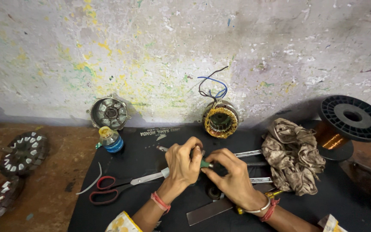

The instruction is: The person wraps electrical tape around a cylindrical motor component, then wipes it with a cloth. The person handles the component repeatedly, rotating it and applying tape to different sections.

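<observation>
My left hand [184, 165] and my right hand [232, 176] meet over a black mat [151, 206], both closed around a small green-handled tool [205, 163] between them. What lies under the fingers is hidden. A wound motor stator [220, 120] with copper coils and loose blue and black wires leans on the wall just behind my hands. Red-handled scissors [112, 187] lie on the mat left of my left wrist.
A metal motor housing [109, 112] and a small blue bottle [110, 139] stand at the back left. A crumpled rag [293, 154] and a copper wire spool [344, 126] sit right. Wrenches [250, 153] and a flat metal strip [209, 210] lie near my right hand. Stator cores [22, 152] rest far left.
</observation>
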